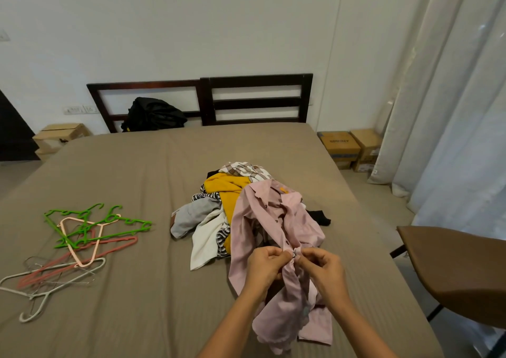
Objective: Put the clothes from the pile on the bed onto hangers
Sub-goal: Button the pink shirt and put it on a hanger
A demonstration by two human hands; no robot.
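A wide bed (123, 166) with a brown sheet fills the view. Near its middle lies the pile of clothes (219, 207), with a yellow garment and a checked one on top. To the left, well apart from the pile, hangers (82, 237) in green, pink and grey lie tangled on the sheet. A pink shirt (276, 229) stretches from the pile toward the person. Both hands pinch its front placket at one button (293, 253): the left hand (267, 266) and right hand (321, 268) have their fingertips closed on the cloth, almost touching.
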